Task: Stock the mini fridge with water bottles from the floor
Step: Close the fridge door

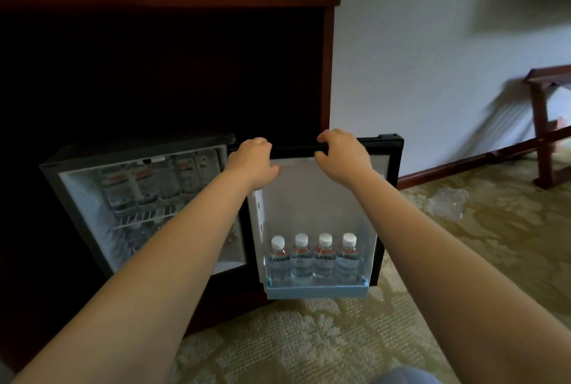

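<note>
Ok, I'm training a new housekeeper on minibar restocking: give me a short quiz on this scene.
1. How many bottles stand in the door shelf?
2. True or false: the left hand holds a bottle.
3. The left and the right hand both grip the door's: A top edge, B side edge, C shelf.
Key: 1 four; 2 false; 3 A.
</note>
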Demonstrator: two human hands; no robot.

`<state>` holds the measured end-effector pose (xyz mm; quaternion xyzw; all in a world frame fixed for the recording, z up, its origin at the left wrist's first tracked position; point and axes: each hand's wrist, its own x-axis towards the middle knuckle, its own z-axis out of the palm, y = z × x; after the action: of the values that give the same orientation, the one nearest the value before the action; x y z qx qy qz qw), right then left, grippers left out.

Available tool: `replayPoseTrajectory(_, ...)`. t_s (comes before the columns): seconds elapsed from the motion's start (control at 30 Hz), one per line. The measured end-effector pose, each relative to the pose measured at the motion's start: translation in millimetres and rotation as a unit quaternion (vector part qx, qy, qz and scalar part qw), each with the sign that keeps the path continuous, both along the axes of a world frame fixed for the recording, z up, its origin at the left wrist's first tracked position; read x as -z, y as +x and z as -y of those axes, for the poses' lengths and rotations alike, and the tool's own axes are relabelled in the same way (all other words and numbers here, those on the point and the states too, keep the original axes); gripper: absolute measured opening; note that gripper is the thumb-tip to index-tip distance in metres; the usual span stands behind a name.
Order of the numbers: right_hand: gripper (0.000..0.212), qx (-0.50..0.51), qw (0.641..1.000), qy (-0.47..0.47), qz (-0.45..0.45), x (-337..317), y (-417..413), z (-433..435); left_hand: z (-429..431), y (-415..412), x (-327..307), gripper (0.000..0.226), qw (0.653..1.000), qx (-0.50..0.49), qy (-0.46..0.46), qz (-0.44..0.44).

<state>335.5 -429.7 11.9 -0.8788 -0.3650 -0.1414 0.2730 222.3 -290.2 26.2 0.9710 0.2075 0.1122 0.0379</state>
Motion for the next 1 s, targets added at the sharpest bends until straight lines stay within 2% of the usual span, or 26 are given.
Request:
replayPoseTrajectory(0.07,0.05,0.021,0.997,-0.075,0.006,-5,21,-4,-5,9,-5,0.061,1.0,-0.002,-0.004,-0.024)
replayPoseTrajectory(0.13,0.061,0.039,0.989,-0.14,-0.027,-3,38,-6,-8,18,-4,0.064,0.999,0.002,-0.004,-0.04)
replayPoseTrajectory(0.27,0.079,0.035,0.975,-0.207,-0.072,8,53,-15,-16,30,7,0.069,0.997,0.003,-0.011,-0.075)
replayPoseTrajectory(0.67,0.064,0.056,0.98,-0.185,-0.047,6,36,-15,-21,25,27,0.068,0.998,0.009,-0.033,-0.051)
replayPoseTrajectory(0.87,0.063,0.07,0.974,-0.216,0.012,7,-7,-5,-13,-9,30,0.069,0.995,0.002,-0.097,-0.025)
replayPoseTrajectory(1.0,0.058,0.069,0.972,-0.225,0.017,2,-42,3,-7,-38,34,0.07,0.99,-0.003,-0.135,-0.03)
